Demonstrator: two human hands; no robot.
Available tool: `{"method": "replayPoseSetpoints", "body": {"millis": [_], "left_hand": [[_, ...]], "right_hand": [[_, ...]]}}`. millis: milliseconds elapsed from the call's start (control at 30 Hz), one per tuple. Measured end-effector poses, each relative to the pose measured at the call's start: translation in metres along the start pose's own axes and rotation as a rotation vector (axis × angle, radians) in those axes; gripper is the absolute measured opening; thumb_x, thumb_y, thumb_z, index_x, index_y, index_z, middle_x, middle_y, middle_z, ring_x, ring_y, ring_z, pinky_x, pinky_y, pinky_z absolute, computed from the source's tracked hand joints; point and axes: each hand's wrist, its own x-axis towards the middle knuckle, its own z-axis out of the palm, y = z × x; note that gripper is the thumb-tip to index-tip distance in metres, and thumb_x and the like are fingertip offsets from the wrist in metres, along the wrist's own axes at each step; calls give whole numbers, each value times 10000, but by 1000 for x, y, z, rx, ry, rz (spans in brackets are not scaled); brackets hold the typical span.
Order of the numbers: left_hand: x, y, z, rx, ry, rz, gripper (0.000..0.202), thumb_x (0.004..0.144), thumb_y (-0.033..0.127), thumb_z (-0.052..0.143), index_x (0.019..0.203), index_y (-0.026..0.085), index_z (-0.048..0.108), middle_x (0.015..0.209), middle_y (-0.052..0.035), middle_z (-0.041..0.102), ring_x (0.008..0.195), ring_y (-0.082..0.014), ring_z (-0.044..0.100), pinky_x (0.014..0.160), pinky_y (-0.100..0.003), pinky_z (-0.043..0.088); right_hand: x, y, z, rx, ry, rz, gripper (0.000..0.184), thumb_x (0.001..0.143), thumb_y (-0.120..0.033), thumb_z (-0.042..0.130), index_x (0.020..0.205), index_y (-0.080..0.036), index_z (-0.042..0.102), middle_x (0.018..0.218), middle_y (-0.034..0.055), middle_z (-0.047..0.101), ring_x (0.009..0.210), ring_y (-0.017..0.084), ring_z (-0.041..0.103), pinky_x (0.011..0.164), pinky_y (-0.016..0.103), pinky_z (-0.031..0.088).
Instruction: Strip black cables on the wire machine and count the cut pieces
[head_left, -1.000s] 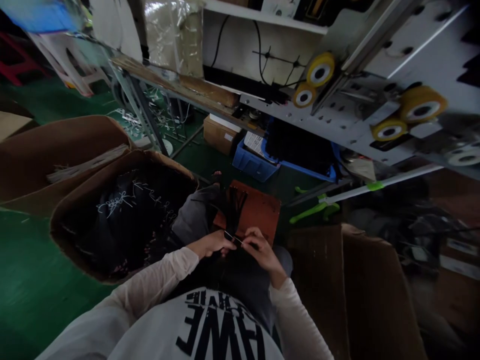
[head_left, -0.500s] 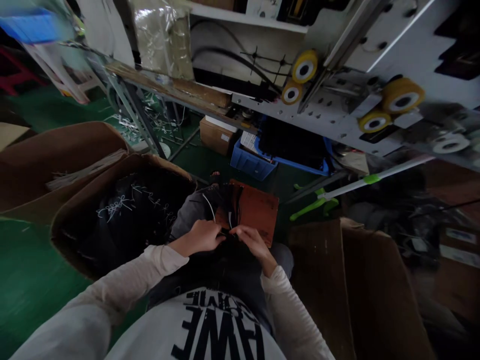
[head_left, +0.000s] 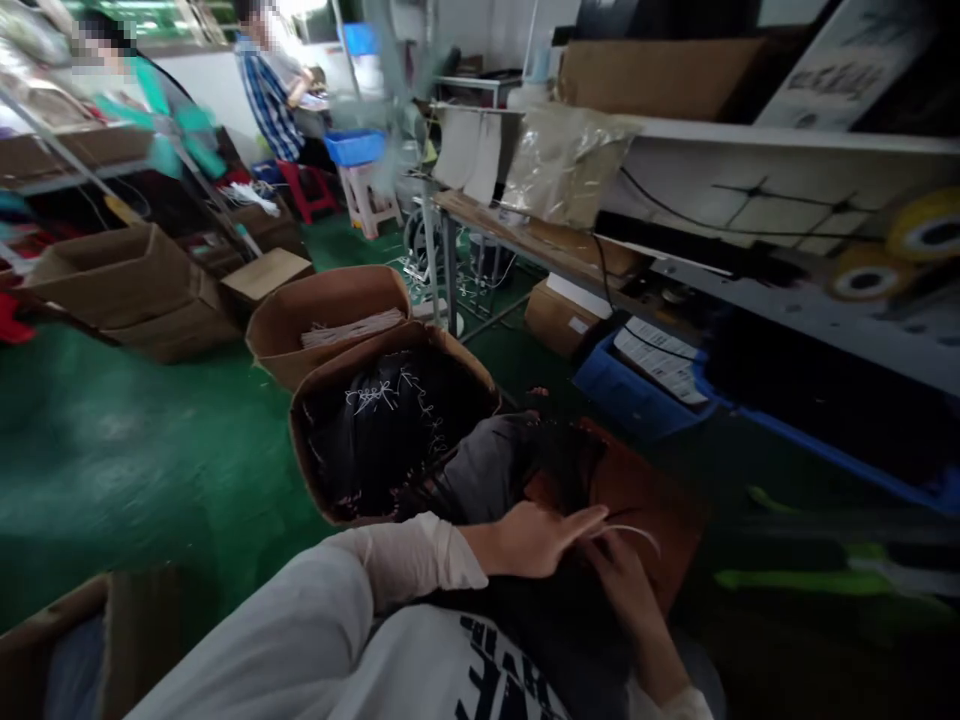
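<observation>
My right hand sinks into shadow, so I can't tell what its fingers pinch. The dark strand bundle is motion-blurred, its strands too fine to count. The brown board is partly hidden behind my hands. At 2 o'clock the yellow roller is cut off by the frame edge; at 8 o'clock, a cardboard box too.

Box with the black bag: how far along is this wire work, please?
Done: white wire bundles lie in the lined cardboard box. In hand: left hand and right hand are at a white wire over a brown board. Left: dark strands on the board, amount unclear.
</observation>
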Motion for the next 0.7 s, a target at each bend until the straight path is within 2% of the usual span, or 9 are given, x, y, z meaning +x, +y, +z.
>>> {"method": "replayPoseSetpoints", "body": {"millis": [33, 100, 167, 267, 367, 433, 500, 600, 700], "left_hand": [[-3, -1, 3, -32, 18, -32, 589, 832, 206, 461, 1404, 241, 326, 970, -97, 679, 815, -252, 640, 650, -315, 418], [-4, -6, 8, -126, 21, -91, 374, 830, 223, 474, 1196, 228, 551, 982, -91, 671, 863, -252, 629, 679, -316, 422], [0, -13, 10, -221, -4, -105, 212, 811, 224, 507, 979, 200, 635, 990, -95, 653, 897, -246, 610, 708, -310, 422], [10, -25, 9, -321, -61, -52, 130, 782, 214, 557, 878, 176, 636, 968, -96, 629, 886, -215, 588, 742, -289, 420], [20, -34, 10, -422, -124, -23, 70, 774, 197, 571, 803, 159, 623, 864, -62, 622, 813, -165, 573, 736, -252, 419], [26, -37, 15, -489, -167, -61, 89, 781, 216, 563, 752, 144, 606, 709, -24, 586, 670, -128, 545, 647, -229, 414], [29, -37, 21, -536, -189, -134, 173, 820, 264, 508, 747, 133, 595, 551, 28, 487, 511, -99, 467, 535, -215, 376], [30, -31, 27, -561, -145, -236, 301, 875, 328, 399, 780, 121, 595, 478, 60, 397, 433, -88, 396, 476, -210, 326], [28, -24, 26, -537, -48, -273, 313, 863, 361, 434, 739, 123, 595, 566, 17, 505, 536, -104, 476, 538, -221, 359]], "right_hand": [[0, 1, -1, 6, -29, 5, 356, 777, -540, 523, 781, -202, 632, 779, 73, 680, 757, 261, 621, 711, 348, 456], [0, 1, -1, 37, -73, 0, 348, 776, -542, 539, 752, -203, 612, 735, 59, 654, 725, 241, 601, 690, 331, 447], [-1, 0, -1, 86, -74, 6, 337, 771, -535, 563, 755, -200, 599, 714, 44, 632, 702, 223, 583, 667, 312, 441], [-2, -4, 0, 138, -55, -4, 323, 775, -515, 577, 741, -193, 571, 708, 33, 613, 679, 202, 568, 650, 295, 439], [-3, -6, 3, 106, -46, -75, 269, 815, -458, 544, 749, -197, 549, 705, 20, 601, 674, 186, 562, 661, 292, 438], [-3, -7, 7, 31, 15, -147, 221, 841, -406, 502, 762, -202, 538, 716, 24, 600, 691, 186, 563, 684, 301, 436], [-3, -7, 12, -46, 116, -220, 184, 853, -356, 461, 766, -206, 520, 732, 39, 597, 705, 191, 561, 698, 311, 430], [-3, -9, 18, -63, 237, -243, 150, 856, -312, 441, 770, -205, 502, 730, 45, 580, 692, 190, 552, 680, 309, 422], [-8, -11, 23, 97, 292, -178, 144, 854, -293, 477, 742, -205, 497, 732, 31, 584, 688, 172, 553, 661, 285, 422]]}}
